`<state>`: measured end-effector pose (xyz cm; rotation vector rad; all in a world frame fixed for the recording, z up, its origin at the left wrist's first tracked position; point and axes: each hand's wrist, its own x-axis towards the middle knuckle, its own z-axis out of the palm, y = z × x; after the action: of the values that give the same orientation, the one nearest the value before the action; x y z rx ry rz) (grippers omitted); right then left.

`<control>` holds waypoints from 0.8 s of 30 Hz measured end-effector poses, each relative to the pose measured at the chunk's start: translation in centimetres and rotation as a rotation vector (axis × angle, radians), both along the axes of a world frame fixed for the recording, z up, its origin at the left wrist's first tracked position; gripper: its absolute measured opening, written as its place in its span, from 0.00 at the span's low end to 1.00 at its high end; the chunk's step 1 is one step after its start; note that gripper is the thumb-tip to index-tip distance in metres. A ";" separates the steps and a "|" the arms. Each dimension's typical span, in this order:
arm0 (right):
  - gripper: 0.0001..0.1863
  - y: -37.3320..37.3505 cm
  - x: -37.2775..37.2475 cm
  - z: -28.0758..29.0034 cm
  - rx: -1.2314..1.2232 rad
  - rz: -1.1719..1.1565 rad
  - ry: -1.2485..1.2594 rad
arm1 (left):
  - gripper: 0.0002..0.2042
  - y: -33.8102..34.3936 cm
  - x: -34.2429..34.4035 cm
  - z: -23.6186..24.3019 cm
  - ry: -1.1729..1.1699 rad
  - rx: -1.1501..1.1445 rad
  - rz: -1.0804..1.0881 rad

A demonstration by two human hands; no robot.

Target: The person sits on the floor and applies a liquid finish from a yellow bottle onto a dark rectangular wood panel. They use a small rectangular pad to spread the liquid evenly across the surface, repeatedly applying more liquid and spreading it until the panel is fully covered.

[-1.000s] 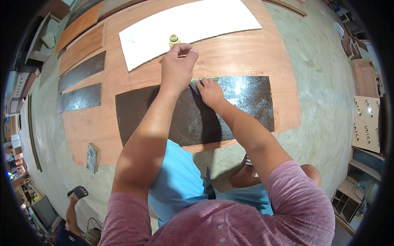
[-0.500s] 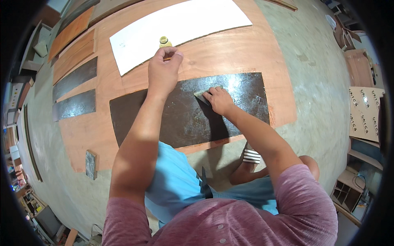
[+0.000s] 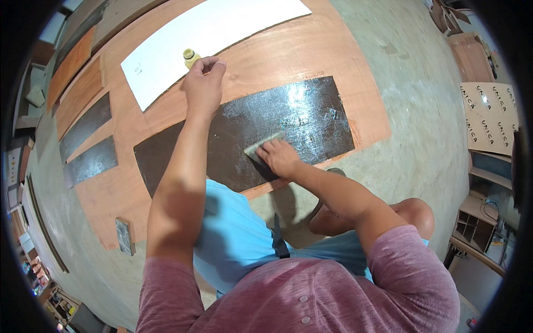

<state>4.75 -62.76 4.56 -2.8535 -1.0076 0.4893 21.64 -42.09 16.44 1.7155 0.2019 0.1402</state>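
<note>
A large dark board (image 3: 305,111) with a glossy, wet-looking surface lies on a plywood sheet (image 3: 366,125). My right hand (image 3: 278,158) is closed over a flat pale-green block (image 3: 252,150), resting on the board near its middle and close edge. Above the board, my left hand (image 3: 204,83) has curled, pinched fingers; what they hold is hidden. It is right beside a small yellowish open-necked bottle (image 3: 190,57), standing at the edge of a white board (image 3: 233,22).
Wooden panels (image 3: 78,83) and two smaller dark boards (image 3: 89,161) lie at left. A small block (image 3: 124,236) rests near the plywood's lower-left corner. Cardboard (image 3: 488,116), wooden shelving (image 3: 474,219) and assorted items line the concrete floor's edges. My legs are below the board.
My right hand has drawn the pale block from the dark board's far edge toward its near side. My left hand stays by the bottle, while the view has shifted somewhat.
</note>
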 end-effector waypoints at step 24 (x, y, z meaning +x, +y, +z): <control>0.14 -1.8 1.3 -1.2 0.326 0.397 0.019 | 0.18 -1.6 1.6 -0.3 -0.009 0.186 -0.072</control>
<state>6.01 -64.53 3.32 -2.3662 -1.5036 0.3359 23.25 -43.69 16.11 1.9043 0.1227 0.1167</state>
